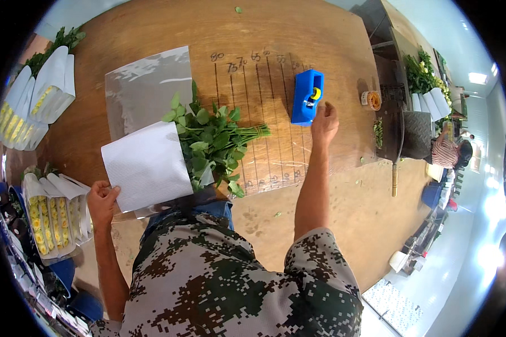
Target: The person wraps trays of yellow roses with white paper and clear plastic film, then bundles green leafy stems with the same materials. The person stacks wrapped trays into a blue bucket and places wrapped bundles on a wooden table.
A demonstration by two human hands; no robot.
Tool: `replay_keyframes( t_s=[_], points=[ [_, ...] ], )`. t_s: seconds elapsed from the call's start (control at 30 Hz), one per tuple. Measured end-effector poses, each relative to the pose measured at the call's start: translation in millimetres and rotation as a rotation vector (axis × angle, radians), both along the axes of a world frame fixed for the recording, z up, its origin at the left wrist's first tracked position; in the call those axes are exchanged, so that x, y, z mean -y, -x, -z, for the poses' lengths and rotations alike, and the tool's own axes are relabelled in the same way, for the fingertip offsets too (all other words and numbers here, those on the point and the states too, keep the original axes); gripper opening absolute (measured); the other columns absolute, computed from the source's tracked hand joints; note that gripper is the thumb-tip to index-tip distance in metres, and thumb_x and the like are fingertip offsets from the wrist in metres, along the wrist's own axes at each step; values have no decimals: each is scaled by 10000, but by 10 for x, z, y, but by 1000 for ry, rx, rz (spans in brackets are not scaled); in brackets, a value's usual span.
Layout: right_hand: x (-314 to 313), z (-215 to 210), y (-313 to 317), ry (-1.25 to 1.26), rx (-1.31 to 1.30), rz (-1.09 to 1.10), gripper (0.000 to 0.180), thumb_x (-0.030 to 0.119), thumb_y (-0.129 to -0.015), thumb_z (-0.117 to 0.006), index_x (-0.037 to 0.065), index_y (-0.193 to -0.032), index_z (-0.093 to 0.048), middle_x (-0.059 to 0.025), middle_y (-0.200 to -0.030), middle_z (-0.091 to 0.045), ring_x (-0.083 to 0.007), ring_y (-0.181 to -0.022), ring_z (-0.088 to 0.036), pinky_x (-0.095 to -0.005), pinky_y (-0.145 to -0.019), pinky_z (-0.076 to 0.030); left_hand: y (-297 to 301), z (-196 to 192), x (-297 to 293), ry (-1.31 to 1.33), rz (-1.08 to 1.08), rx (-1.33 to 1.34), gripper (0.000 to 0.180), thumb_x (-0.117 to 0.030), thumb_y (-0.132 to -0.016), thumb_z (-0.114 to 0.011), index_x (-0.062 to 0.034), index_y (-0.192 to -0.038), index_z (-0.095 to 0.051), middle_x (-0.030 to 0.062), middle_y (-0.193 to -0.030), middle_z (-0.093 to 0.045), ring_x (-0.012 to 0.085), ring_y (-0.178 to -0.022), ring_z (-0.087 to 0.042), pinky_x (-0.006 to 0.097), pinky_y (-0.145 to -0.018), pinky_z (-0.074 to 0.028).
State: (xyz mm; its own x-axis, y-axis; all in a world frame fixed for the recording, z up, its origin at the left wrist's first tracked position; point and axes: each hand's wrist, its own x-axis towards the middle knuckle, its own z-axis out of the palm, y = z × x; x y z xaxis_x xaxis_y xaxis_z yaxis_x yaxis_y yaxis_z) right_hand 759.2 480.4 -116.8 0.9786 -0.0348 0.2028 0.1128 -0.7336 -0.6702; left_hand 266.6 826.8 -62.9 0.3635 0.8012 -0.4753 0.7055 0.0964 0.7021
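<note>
A bunch of leafy green stems point(211, 137) lies on the wooden table, its cut ends pointing right. White corrugated paper point(146, 167) is wrapped over the bunch's left end and hides what is inside. My left hand point(102, 201) is closed on the lower left edge of that paper, thumb on top. A clear plastic sheet point(146, 84) lies flat under the paper and reaches beyond it. My right hand point(325, 124) is beside the near end of a blue tape dispenser point(305, 84) with a yellow core, fingers drawn together; whether tape is between them is too small to see.
Marked lines run across the wooden table point(343, 56). An orange-filled tub point(371, 100) stands near its right edge. Paper-wrapped yellow flower bunches point(49, 224) stand at left, with more wrapped bunches point(53, 84) farther back. Another person point(447, 153) is at far right.
</note>
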Motion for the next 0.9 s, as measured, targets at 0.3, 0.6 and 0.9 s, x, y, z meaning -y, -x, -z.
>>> replay_keyframes(
  t_s=[0.3, 0.6, 0.9],
  points=[
    [414, 307, -608, -100, -664, -69, 255, 270, -847, -652, 26, -848, -727, -16, -695, -619, -132, -644, -555, -289, -617, -448, -76, -41, 41, 35, -37, 18, 384, -57, -788, -730, 21, -1128, -567, 34, -828, -629, 84, -702, -561, 227, -653, -451],
    [706, 61, -26, -502, -825, 29, 181, 107, -867, -630, 6, -719, -613, -53, -656, -575, -143, -553, -560, -289, -520, -518, 78, 141, -170, 73, 9, 172, 410, -57, -795, -714, 27, -1165, -557, 90, -1022, -646, 134, -862, -599, 273, -764, -482],
    [790, 938, 496, 662, -587, -364, 194, 99, -770, -549, -25, -831, -684, -244, -862, -680, -395, -793, -675, -468, -706, -548, 408, -40, -3, -187, 274, -179, 346, -251, -941, -565, 15, -1161, -594, 223, -1161, -604, 359, -1009, -584, 467, -871, -478]
  ],
)
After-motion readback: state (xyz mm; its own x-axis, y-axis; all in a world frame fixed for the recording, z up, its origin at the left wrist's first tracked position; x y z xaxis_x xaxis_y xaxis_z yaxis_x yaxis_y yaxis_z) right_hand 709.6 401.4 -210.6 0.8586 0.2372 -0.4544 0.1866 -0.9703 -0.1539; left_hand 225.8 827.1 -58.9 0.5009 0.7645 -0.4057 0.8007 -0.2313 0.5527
